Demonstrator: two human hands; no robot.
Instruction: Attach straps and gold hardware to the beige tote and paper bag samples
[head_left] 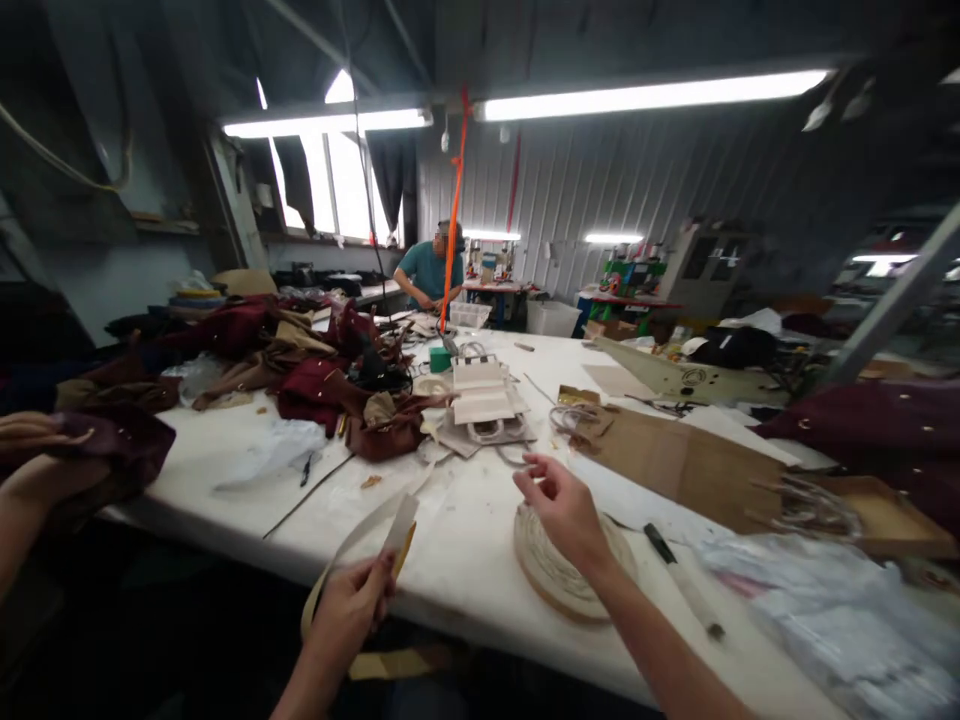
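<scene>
My left hand (352, 605) is closed near the table's front edge, gripping a pale flat strip (401, 525) whose short end stands up above the fingers. A yellow edge or piece shows beside that end; I cannot tell what it is. From the hand, a long cream band (360, 525) loops up onto the table. My right hand (562, 505) hovers over a coiled roll of cream tape (555, 570). Its fingers are loosely bent and apart, with nothing visible between them. The hand covers part of the roll.
A dark-handled tool (682, 580) lies right of the roll. Brown cardboard (690, 465), plastic bags (847, 610) and stacked pale pieces (484, 390) are on the white table. Maroon and brown bags (315, 390) pile at left. Another person's hands (34, 470) hold maroon material; a co-worker (431, 265) bends beyond.
</scene>
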